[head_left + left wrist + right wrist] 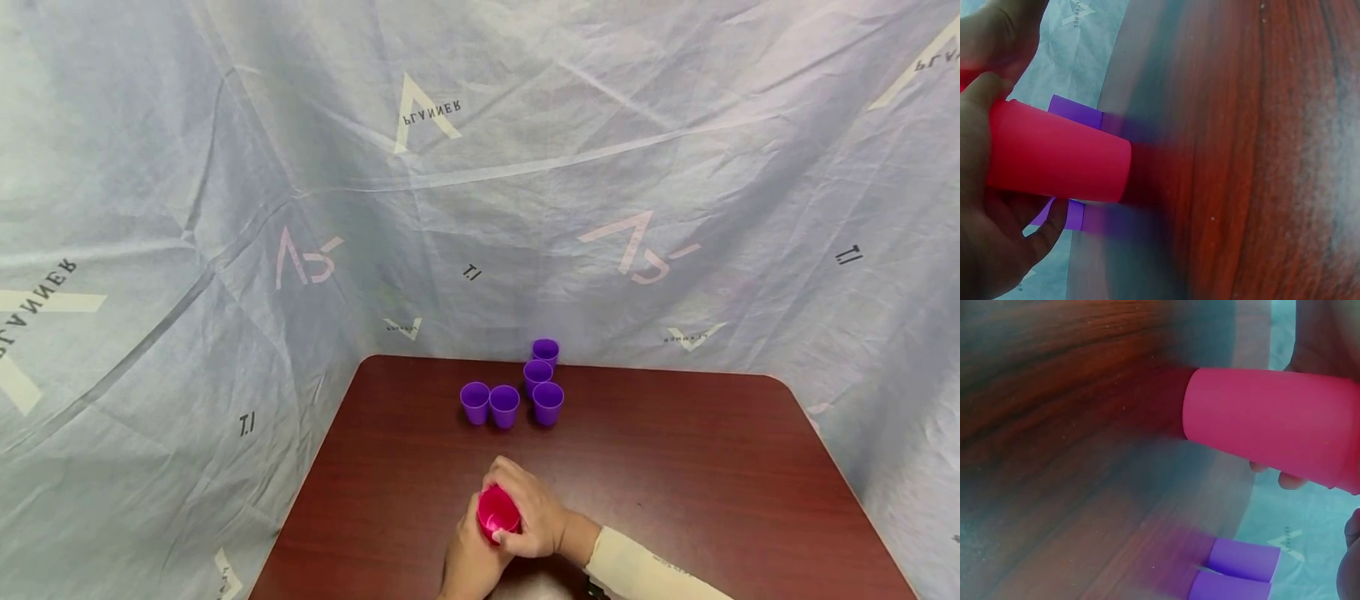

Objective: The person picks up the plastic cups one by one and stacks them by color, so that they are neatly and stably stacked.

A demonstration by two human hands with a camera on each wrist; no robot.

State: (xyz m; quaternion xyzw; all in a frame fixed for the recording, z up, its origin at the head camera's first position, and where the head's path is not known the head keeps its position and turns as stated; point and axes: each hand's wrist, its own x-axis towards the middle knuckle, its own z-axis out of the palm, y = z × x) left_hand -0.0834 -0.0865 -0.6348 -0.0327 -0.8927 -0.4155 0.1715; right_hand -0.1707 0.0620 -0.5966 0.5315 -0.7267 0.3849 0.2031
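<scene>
Both hands are at one pinkish-red plastic cup (498,510) near the front of the table, its mouth facing up. My left hand (472,557) grips its side; in the left wrist view the thumb lies on one side of the cup (1063,153) and fingers curl on the other. From the right, my right hand (534,510) holds the rim, thumb at the near edge and fingers at the far edge. In the right wrist view the cup (1266,425) has its base close to the tabletop; whether it touches I cannot tell.
Beyond the hands stand several upright purple cups: a pair side by side on the left, with a left cup (476,404), and a line running back on the right, with a front cup (548,405). The dark red-brown table (675,467) meets a grey printed cloth (480,250) behind.
</scene>
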